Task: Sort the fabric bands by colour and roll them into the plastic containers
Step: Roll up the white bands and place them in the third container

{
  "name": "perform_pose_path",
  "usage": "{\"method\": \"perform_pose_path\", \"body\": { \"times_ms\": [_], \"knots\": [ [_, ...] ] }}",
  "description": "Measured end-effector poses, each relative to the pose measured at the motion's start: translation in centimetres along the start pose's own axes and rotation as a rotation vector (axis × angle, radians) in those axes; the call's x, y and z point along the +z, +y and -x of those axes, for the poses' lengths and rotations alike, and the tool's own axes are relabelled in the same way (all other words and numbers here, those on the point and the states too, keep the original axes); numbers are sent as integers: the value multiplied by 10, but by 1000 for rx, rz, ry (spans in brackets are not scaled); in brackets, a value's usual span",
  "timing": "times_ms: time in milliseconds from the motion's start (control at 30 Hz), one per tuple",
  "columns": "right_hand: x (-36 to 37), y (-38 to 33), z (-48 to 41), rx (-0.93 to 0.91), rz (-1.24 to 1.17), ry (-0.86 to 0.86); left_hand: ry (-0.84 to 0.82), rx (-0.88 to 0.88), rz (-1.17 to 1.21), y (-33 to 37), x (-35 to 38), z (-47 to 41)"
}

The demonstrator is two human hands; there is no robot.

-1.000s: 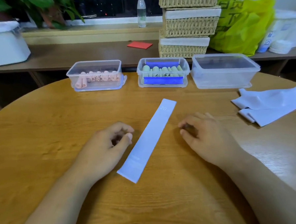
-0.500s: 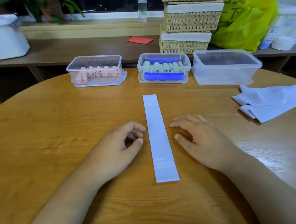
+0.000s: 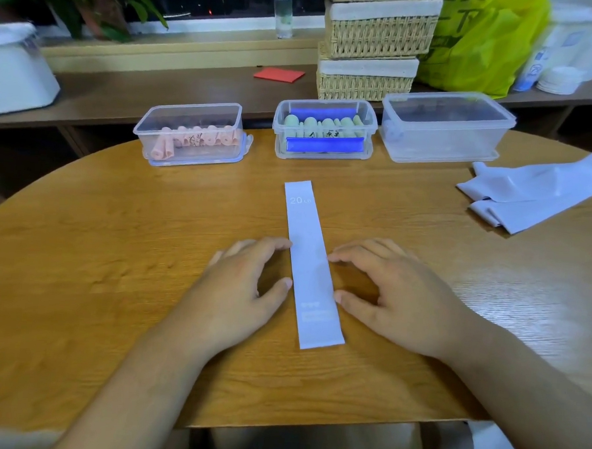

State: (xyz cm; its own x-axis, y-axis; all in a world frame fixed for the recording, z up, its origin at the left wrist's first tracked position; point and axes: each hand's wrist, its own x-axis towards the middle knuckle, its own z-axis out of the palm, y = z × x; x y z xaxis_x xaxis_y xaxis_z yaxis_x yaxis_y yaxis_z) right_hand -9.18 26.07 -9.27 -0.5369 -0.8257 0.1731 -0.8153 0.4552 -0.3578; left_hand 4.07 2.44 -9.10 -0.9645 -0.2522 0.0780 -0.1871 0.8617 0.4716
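**Band squared between both hands**

The pale band (image 3: 307,256) lies flat on the table (image 3: 98,248), straighter than a second ago. The left hand (image 3: 238,290), earlier curled, and the right hand (image 3: 400,298) flank it, with relaxed fingertips touching its long edges.

The wooden table (image 3: 98,248) carries three tubs (image 3: 278,134) along its far edge, a flat band (image 3: 308,259) mid-table and loose bands (image 3: 529,195) by the right edge.

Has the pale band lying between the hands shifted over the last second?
Yes. The pale band has swung: its near end went right, so it now points almost straight at the middle container.
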Motion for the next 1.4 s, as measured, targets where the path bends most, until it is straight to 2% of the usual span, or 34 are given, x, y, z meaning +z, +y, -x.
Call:
{"method": "perform_pose_path", "body": {
  "times_ms": [333,567,700,933,1100,1400],
  "knots": [
    [-2,-7,17,36,-121,12,-1,38,-37,-5,6,1],
    [-7,-9,25,-159,-296,-12,55,48,46,1,3,12],
    [-5,-12,24,-211,-179,-87,134,135,153,10,6,34],
    [-2,-13,21,-226,-139,-1,105,463,96,19,1,53],
    [1,-13,19,-251,-102,7,116,456,13,16,5,47],
    [1,-9,21,-328,-162,8,62,473,82,13,6,45]
  ]
}}
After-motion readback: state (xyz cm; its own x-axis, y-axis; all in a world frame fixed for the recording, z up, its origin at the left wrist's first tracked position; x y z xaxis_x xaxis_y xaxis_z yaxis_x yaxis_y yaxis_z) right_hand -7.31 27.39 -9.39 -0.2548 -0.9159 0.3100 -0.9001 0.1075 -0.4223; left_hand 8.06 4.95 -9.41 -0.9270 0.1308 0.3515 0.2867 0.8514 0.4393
